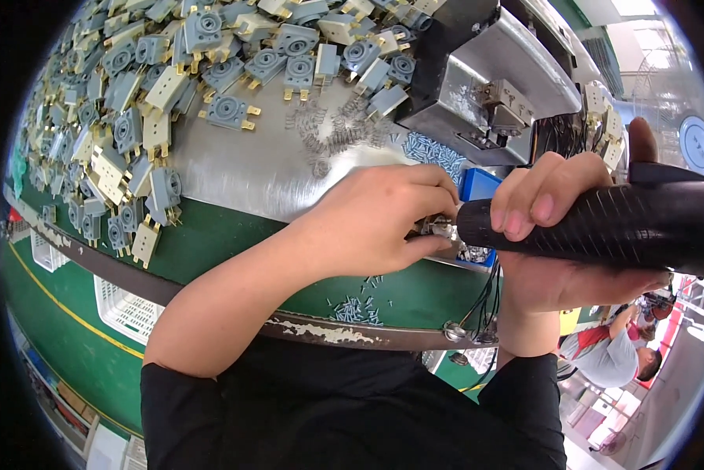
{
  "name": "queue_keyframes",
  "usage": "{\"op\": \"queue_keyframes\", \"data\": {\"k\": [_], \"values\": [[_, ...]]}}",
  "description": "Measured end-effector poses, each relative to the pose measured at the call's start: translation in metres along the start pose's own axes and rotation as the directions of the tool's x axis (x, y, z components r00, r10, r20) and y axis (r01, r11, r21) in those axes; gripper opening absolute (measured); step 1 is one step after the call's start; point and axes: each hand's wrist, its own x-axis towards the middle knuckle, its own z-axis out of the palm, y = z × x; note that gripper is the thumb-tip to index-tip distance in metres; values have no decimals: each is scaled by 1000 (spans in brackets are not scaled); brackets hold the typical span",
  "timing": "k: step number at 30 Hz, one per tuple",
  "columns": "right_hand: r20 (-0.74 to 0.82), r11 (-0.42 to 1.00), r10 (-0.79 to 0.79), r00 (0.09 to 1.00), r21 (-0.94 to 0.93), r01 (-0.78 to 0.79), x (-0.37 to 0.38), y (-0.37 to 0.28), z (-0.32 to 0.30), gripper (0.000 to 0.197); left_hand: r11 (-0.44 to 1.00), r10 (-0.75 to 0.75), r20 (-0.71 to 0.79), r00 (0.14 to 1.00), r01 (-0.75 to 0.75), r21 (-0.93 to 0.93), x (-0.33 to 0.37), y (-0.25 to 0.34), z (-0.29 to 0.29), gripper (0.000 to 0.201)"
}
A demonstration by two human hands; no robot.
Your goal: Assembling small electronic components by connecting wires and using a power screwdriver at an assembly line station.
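My right hand (552, 192) is wrapped round a black electric screwdriver (610, 229), which lies sideways with its nose pointing left. At that nose, the fingertips of my left hand (371, 215) are pinched together on a small metal part (440, 227). Most of this part is hidden by the fingers and the driver. Just beside them stands a blue bin (481, 185), with small metal pieces (473, 253) near its lower end. Blue-grey screws (432, 154) lie heaped beyond my left fingers, and small springs (332, 131) are scattered on the metal sheet (231, 168).
A large pile of grey and cream units with brass prongs (125, 129) covers the far left. A metal machine housing (509, 66) stands at the far right. Loose screws (357, 311) lie near the green table's front edge. Black cables (489, 301) hang there. Another person (610, 356) sits at right.
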Motion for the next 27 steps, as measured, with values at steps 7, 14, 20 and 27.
{"op": "queue_keyframes", "data": {"k": [7, 14, 20, 27], "values": [[-28, 999, -19, 999, -38, 18, -6, 5, 3, 118, 1000, -1, 6, 1000, 1, -7, -2, -1, 1, 27], [-13, 999, 4, 1000, -46, -5, -6, 5, 7, 120, 1000, 2, 5, 1000, -2, -17, 0, -2, 1, 27], [151, 992, -85, 985, -82, 98, -14, 10, -7, 106, 1000, 0, 8, 1000, 0, -13, 0, -2, 3, 28], [133, 994, -87, 987, -61, 96, -16, 14, -6, 100, 1000, 20, -20, 1000, -20, -15, -1, -5, 5, 29]]}}
